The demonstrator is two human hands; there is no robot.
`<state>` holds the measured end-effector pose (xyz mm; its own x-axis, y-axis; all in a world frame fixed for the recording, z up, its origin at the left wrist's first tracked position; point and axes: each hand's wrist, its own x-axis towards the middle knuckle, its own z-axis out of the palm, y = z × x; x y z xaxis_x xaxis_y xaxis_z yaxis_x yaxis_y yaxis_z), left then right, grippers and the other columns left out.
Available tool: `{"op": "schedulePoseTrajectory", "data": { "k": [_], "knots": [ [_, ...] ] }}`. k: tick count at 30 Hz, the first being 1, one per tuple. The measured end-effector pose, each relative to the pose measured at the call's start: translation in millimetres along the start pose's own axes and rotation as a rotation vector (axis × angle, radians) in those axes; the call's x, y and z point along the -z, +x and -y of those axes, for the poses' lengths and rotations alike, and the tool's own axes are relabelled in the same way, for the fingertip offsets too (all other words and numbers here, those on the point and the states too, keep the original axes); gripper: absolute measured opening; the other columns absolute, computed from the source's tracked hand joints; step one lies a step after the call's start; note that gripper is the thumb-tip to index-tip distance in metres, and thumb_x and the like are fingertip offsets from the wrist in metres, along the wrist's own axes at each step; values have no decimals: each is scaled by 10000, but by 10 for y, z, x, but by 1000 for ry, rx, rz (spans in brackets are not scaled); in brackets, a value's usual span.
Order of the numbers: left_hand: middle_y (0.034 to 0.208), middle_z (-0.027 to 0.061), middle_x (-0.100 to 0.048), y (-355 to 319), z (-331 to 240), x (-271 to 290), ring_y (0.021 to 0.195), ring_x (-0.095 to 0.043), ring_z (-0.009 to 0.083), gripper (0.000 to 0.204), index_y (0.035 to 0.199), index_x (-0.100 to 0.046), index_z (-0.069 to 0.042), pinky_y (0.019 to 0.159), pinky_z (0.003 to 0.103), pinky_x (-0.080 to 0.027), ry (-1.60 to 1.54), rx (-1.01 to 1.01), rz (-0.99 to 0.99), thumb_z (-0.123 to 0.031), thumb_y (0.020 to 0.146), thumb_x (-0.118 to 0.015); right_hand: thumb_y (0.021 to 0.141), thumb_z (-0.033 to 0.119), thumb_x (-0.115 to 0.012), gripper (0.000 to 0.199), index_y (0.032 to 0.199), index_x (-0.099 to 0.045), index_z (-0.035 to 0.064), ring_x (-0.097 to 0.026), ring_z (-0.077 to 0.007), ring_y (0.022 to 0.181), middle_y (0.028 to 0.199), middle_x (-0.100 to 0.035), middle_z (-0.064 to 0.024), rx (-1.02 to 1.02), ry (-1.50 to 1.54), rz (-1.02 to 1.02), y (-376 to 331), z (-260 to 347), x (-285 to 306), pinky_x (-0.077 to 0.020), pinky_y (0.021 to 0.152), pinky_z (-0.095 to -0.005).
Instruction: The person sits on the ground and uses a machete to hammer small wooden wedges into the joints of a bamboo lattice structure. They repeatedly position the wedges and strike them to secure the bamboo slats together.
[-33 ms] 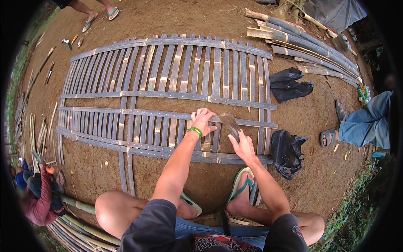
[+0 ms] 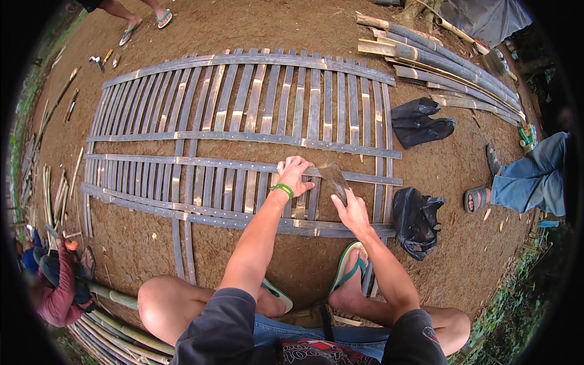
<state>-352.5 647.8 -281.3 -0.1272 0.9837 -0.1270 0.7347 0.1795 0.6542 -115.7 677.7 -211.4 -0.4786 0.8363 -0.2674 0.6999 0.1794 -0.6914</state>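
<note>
My left hand (image 2: pixel 294 175) is closed over a long dark bamboo rail (image 2: pixel 231 163), its thumb on the near side. Whether a nail is between its fingertips cannot be made out. My right hand (image 2: pixel 353 211) grips a hammer (image 2: pixel 336 179), smeared by motion, its blurred head over the rail just right of my left fingers. Two slatted bamboo panels (image 2: pixel 252 131) lie on the ground before me, narrow strips crossed by long rails. Rows of small pale nail heads dot the rails.
Black plastic bags (image 2: pixel 416 222) lie right of the panels. Split bamboo poles (image 2: pixel 453 58) are stacked at the far right. A co-worker's sandalled foot (image 2: pixel 477 199) is at right; another person (image 2: pixel 58 292) sits at left by bamboo poles (image 2: pixel 115 334). Hand tools (image 2: pixel 97 63) lie far left.
</note>
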Motion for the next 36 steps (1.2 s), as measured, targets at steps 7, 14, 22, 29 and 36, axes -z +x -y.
{"op": "schedulePoseTrajectory", "data": {
  "k": [7, 14, 22, 29, 36],
  "knots": [
    [1268, 47, -563, -29, -47, 26, 1328, -413, 303, 854, 1287, -653, -207, 1106, 542, -247, 14, 6, 14, -372, 514, -976, 988, 361, -649, 411, 1246, -593, 46, -689, -491, 827, 833, -700, -280, -99, 26, -30, -49, -18, -65, -536, 720, -530],
    [1300, 40, -558, -60, -28, 41, 1348, -408, 292, 852, 1303, -635, -196, 1097, 545, -264, 68, 50, 81, -398, 544, -966, 985, 262, -654, 347, 1222, -584, 18, -687, -494, 815, 836, -686, -300, 53, 101, -221, -222, 458, -177, -538, 694, -543],
    [1304, 43, -545, -52, -32, -2, 1369, -391, 297, 835, 1291, -645, -230, 1124, 568, -255, 56, 78, 103, -385, 540, -976, 1017, 347, -594, 432, 1234, -521, -19, -664, -553, 822, 843, -677, -354, -203, 17, -146, -102, 494, -202, -528, 725, -591],
    [1259, 32, -562, 0, -43, 22, 1337, -414, 293, 808, 1261, -653, -241, 1080, 543, -271, 54, 46, 76, -379, 532, -973, 995, 299, -633, 427, 1282, -535, -2, -679, -533, 825, 861, -685, -342, -43, 18, -228, -408, 379, -419, -542, 725, -572],
    [1264, 33, -558, -30, -43, -2, 1335, -415, 293, 821, 1259, -652, -228, 1069, 539, -274, 36, 31, 58, -378, 520, -976, 1005, 334, -619, 427, 1261, -532, 3, -677, -535, 803, 837, -684, -339, -74, -137, -136, -304, 97, -471, -541, 703, -575]
  ]
}}
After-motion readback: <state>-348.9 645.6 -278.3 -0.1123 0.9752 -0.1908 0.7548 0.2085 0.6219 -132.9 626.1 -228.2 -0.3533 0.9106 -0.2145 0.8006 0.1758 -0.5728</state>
